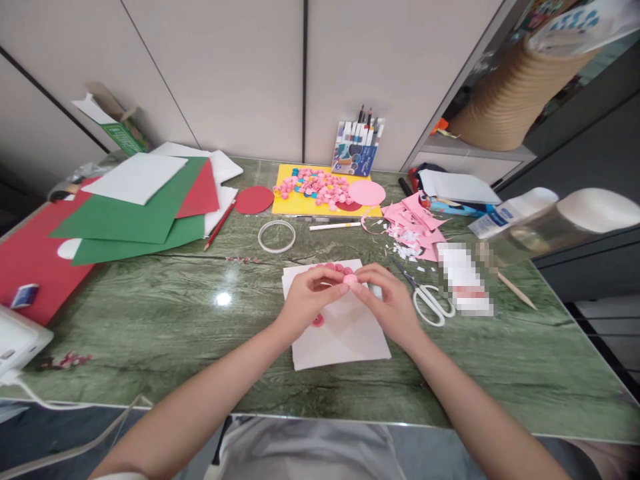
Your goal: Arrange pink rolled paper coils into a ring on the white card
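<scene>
My left hand point(313, 293) and my right hand point(387, 300) meet over a small stack of white paper point(340, 343). Between their fingertips is a small pink paper piece point(350, 279), rounded like a little rosette, pinched from both sides. Just behind the fingers, a row of darker pink round pieces point(340, 268) shows at the top of the sheet, partly hidden by my hands. One more pink-red round piece point(318, 321) lies on the paper beside my left wrist. White-handled scissors point(434, 305) rest on the table to the right of my right hand.
Behind are a yellow sheet point(283, 208) with many small pink and blue pieces, a red disc point(254, 199), a tape roll point(277, 237) and a marker box point(357, 147). Pink scraps point(415, 223) lie right, near a clear bottle point(530, 233). Green sheets point(125, 213) are left.
</scene>
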Action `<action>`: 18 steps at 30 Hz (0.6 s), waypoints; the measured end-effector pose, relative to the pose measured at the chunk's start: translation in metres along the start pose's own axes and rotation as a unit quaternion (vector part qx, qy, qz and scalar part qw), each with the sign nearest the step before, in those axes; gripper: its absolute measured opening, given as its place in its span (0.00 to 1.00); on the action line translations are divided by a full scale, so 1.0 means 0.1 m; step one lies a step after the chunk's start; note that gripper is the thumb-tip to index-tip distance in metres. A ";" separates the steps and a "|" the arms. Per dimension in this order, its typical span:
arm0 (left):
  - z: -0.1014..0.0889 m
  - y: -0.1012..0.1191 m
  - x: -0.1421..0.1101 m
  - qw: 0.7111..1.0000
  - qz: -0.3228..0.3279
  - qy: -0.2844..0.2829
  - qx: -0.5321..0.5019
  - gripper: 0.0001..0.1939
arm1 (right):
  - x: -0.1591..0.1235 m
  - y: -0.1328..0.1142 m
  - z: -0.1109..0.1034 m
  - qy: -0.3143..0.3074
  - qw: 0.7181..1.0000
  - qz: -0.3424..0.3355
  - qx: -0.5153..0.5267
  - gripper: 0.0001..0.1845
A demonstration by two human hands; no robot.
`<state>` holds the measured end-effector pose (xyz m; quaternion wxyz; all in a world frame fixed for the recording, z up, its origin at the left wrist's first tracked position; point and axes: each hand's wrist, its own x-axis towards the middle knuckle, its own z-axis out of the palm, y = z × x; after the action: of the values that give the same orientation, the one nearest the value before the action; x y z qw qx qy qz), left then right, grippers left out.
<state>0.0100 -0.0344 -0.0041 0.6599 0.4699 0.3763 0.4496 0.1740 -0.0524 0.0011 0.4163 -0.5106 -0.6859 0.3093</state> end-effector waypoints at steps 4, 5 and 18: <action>-0.01 0.00 0.01 0.999 -0.015 -0.004 -0.035 0.06 | 0.01 0.00 -0.02 0.005 1.000 -0.010 -0.015 0.07; -0.01 0.00 0.01 0.999 -0.020 -0.002 -0.039 0.06 | 0.00 -0.01 -0.02 0.020 0.999 -0.014 -0.025 0.06; 0.00 -0.01 0.01 1.000 -0.018 -0.002 -0.019 0.09 | -0.08 -0.02 0.03 0.127 0.960 -0.151 -0.198 0.07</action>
<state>0.0103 -0.0337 -0.0057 0.6770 0.4516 0.3751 0.4439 0.1719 -0.0610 -0.0011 0.4321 -0.5088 -0.7439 0.0334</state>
